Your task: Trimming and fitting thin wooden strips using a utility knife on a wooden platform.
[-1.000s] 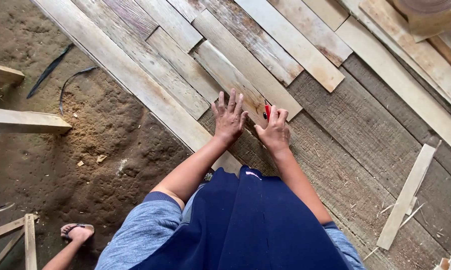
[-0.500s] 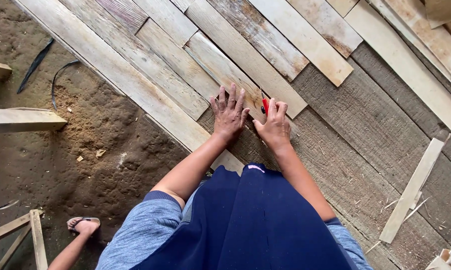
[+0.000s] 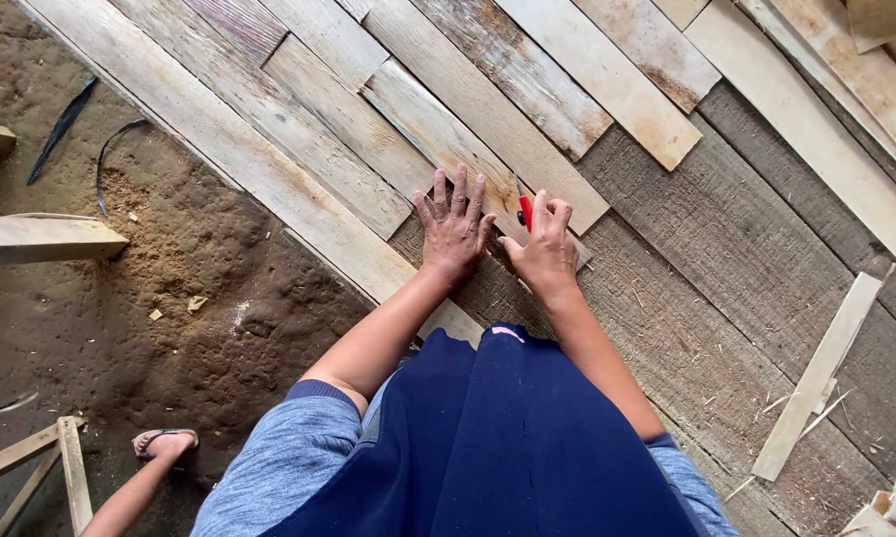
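My left hand [image 3: 455,227] lies flat, fingers spread, on the near end of a pale wooden plank [image 3: 438,129] that runs diagonally across a weathered wooden floor. Right beside it, my right hand [image 3: 545,246] is closed around a small red tool [image 3: 524,210], perhaps a pencil or marker, whose tip touches the same plank's end. Both hands almost touch each other. Neighbouring planks [image 3: 328,109] lie tight alongside. My blue clothing fills the bottom of the view.
Bare dirt ground [image 3: 169,298] with sawdust lies to the left. A thick board end [image 3: 40,239] and a wooden frame [image 3: 40,457] sit there. My sandalled foot [image 3: 164,443] is at the bottom left. A loose thin strip [image 3: 815,378] rests on the right.
The view has shifted slightly; both hands stay on the plank end. My left hand's fingers have spread a little wider and the right hand still holds the red tool.
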